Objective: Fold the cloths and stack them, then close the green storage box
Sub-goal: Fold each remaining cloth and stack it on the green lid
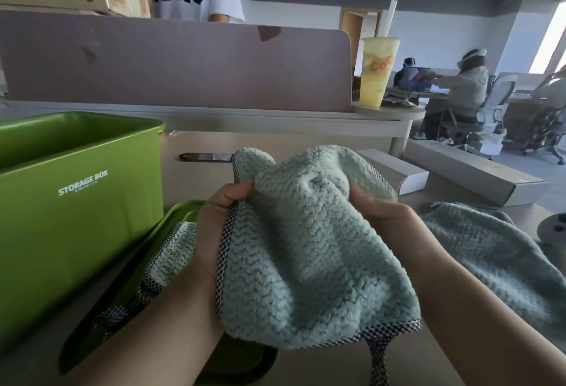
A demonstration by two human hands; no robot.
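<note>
While the left hand (214,232) and the right hand (395,226) each grip the upper edge of a crumpled teal cloth (306,257) held above the desk (275,142), a second cloth (173,254) lies on the green lid (183,211) beneath the left wrist and a third cloth (496,263) lies at right. Just left of the lid the green storage box (76,208) stands open, and farther back a yellow drink cup (378,71) stands beside a divider (183,64).

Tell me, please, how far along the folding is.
Nothing looks finished. The left hand and right hand grip one crumpled cloth. A second cloth lies unfolded at right, a third cloth lies on the lid, and the box stands open. Stacking and closing remain.
</note>
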